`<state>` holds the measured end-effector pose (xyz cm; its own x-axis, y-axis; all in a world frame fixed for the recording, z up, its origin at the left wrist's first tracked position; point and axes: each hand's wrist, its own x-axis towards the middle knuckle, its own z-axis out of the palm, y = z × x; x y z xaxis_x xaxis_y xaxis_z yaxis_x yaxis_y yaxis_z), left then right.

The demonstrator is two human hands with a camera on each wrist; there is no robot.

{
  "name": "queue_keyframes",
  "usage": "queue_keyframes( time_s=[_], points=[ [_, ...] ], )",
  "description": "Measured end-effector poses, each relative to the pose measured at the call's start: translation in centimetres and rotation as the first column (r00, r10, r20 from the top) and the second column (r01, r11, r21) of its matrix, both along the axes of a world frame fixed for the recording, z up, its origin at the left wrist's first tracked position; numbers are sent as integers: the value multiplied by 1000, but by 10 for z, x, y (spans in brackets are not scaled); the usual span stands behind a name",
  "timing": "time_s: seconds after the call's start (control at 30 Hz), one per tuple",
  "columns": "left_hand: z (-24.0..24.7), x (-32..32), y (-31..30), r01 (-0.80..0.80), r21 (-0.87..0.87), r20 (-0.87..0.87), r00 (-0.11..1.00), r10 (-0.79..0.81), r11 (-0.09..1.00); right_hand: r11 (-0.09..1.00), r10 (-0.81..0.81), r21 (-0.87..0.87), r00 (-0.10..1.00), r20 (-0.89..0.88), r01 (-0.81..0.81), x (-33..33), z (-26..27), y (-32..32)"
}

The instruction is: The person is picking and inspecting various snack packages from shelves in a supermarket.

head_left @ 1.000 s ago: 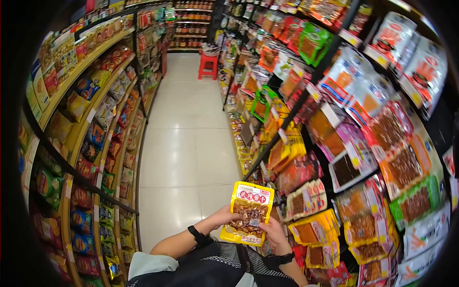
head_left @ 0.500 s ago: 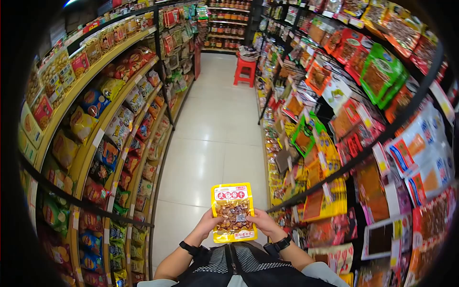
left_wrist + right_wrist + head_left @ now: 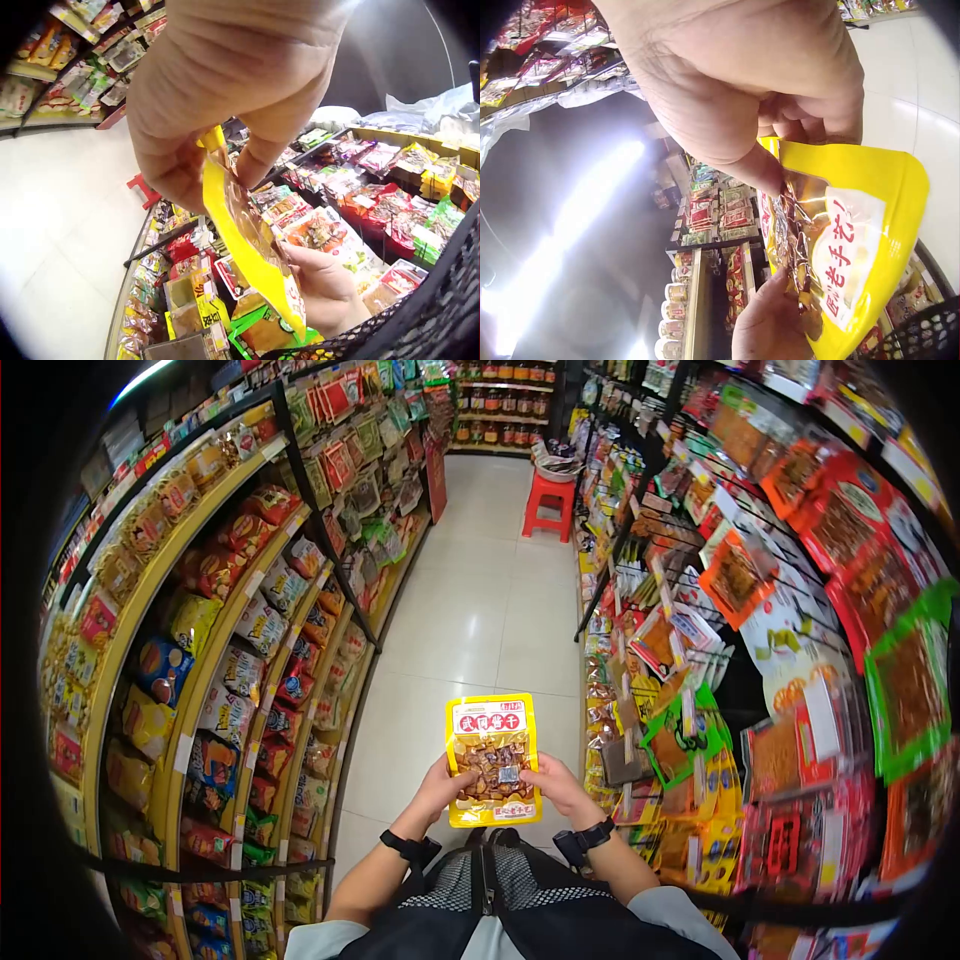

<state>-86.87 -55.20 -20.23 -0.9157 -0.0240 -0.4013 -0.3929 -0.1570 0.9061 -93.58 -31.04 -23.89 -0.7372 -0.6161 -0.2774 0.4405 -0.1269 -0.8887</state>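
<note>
A yellow snack bag (image 3: 491, 745) with a clear window over brown pieces is held upright before the person's chest. My left hand (image 3: 437, 790) grips its left edge, thumb on the front and fingers behind. On the opposite edge my right hand (image 3: 555, 784) pinches it the same way. The left wrist view shows the bag (image 3: 251, 251) nearly edge-on below the left hand (image 3: 232, 97). In the right wrist view, white label panels with red characters show on the bag (image 3: 855, 247), beside the right hand (image 3: 757, 82).
Shelves of bagged snacks (image 3: 240, 680) line the left side. Hanging packets (image 3: 800, 750) crowd racks on the right. A tiled aisle floor (image 3: 470, 590) runs between them to a red stool (image 3: 549, 506) with things on it, and jars (image 3: 505, 405) stand on shelves at the back.
Both hands keep hold of the snack bag, which now sits higher in the head view and is more upright than a second ago. The head view has swung, shifting the aisle and stool rightward.
</note>
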Motion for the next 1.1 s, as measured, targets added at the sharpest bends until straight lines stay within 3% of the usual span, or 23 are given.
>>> queue_keyframes(
  time_s=[0.1, 0.3, 0.53, 0.6, 0.77, 0.87, 1.1],
  points=[
    [-12, -62, -10, 25, -9, 59, 998, -25, 1000, 1000, 7, 11, 999, 45, -7, -63, -9, -7],
    [-48, -238, -34, 77, 69, -44, 996, -74, 995, 995, -44, 93, 999, 12, 42, -232, -15, -23],
    [-20, -456, -72, 62, 116, -94, 994, -52, 991, 975, -104, 187, 991, -80, 117, -437, 25, -67],
    [-14, -508, -80, 98, 123, -83, 993, -89, 988, 973, -115, 185, 985, -130, 138, -482, 27, -73],
    [-31, -610, -109, 108, 129, -20, 994, -107, 986, 971, -178, 171, 983, 51, 167, -577, 12, -97],
    [-38, -673, -126, 109, 95, 45, 992, -114, 989, 982, -127, 146, 990, 62, 116, -645, -3, -110],
    [-49, -873, -156, 77, -11, 50, 996, -76, 997, 997, -76, 16, 997, 31, 75, -857, -22, -141]
  ],
)
